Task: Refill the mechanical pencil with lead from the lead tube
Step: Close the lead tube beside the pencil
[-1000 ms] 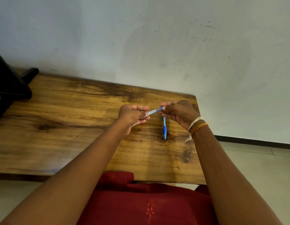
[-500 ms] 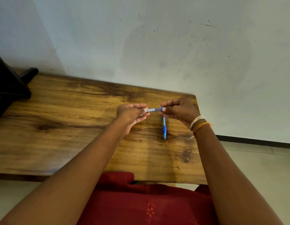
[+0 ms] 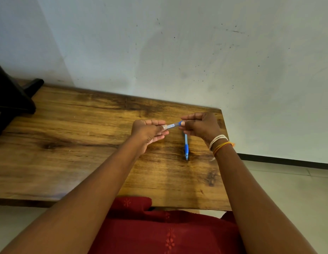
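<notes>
I see brown wood-grain surface carrying blue-and-clear plastic mechanical pencil, lying free just below right hand, long axis running away from me, tip pointing back toward me. Slim clear plastic lead tube with blue cap held above surface, long axis left-right, cap end to right. Left hand pinches clear end; right hand pinches cap. I judge tube light, stiff, slick; leads inside brittle. Grip pencil at blue grip.

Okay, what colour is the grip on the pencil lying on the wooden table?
Blue, on the mechanical pencil, seen in the head view.
</notes>
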